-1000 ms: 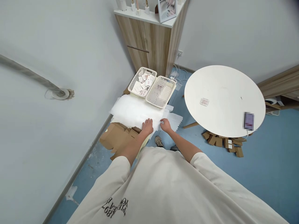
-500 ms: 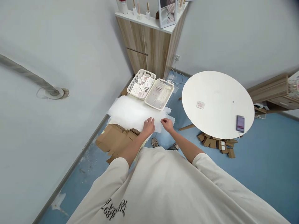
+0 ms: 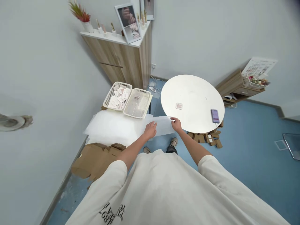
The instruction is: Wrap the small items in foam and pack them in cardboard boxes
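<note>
A thin, translucent white sheet (image 3: 164,125) stretches out past the right side of a stack of similar white sheets (image 3: 114,126). Its far right edge is pinched between the thumb and fingers of my right hand (image 3: 176,124), close to the round table. My left hand (image 3: 150,130) lies on the sheet near the right end of the stack, palm down with its fingers extended. Just beyond the stack are two cream plastic baskets. The left basket (image 3: 106,100) holds several white cards or packets, and the right basket (image 3: 145,110) holds clear plastic pieces.
Flattened brown cardboard (image 3: 93,159) lies in front of the stack. A round white table (image 3: 192,90) at right bears a small clear case (image 3: 179,106) and a phone (image 3: 215,116) with a cable. Cardboard pieces (image 3: 201,137) lie beneath it. A wooden cabinet (image 3: 131,62) stands behind the baskets.
My right hand has moved right, drawing the sheet out from the stack. My left hand stays by the stack's right end. The view has swung to the right.
</note>
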{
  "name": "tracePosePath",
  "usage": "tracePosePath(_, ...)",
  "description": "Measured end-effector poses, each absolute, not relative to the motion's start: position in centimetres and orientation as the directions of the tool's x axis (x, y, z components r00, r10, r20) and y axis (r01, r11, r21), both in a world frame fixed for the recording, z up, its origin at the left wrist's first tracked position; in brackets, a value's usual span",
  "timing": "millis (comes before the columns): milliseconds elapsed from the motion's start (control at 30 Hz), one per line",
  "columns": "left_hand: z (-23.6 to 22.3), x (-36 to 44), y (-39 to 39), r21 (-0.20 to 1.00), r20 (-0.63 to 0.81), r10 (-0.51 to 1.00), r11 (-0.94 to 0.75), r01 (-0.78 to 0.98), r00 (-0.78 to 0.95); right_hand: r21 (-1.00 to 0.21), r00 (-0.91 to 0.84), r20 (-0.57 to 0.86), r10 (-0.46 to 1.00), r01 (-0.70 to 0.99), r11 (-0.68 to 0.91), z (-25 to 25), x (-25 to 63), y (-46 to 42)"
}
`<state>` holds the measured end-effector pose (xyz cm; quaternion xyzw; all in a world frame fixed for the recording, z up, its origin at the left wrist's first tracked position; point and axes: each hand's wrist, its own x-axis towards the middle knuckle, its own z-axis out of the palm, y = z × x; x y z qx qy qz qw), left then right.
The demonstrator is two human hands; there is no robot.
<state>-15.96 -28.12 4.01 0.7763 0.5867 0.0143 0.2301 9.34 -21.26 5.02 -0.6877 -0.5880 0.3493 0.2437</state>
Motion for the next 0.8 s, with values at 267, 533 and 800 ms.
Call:
tracePosePath(267,4.0,-5.7,-20.9,0.346,-0.300,0.879,-0.261,0.901,0.370,-0.784,0.128,-0.177,0.976,0.581,-0.218,4.2,21.8,-14.5)
tracePosePath(533,4.3,4.5,-14.9,0.322,-0.402,0.867,-0.167,0.932,0.294,-0.756,0.094,-0.262,0.961,0.599,-0.264,2.3,32.9,-7.5)
tracePosePath(800,3.3,10.0,-12.9,0.304,-0.529,0.806,-0.113,0.946,0.267,-0.708,0.036,-0.247,0.968,0.676,-0.205,1.6,39.6,-0.9)
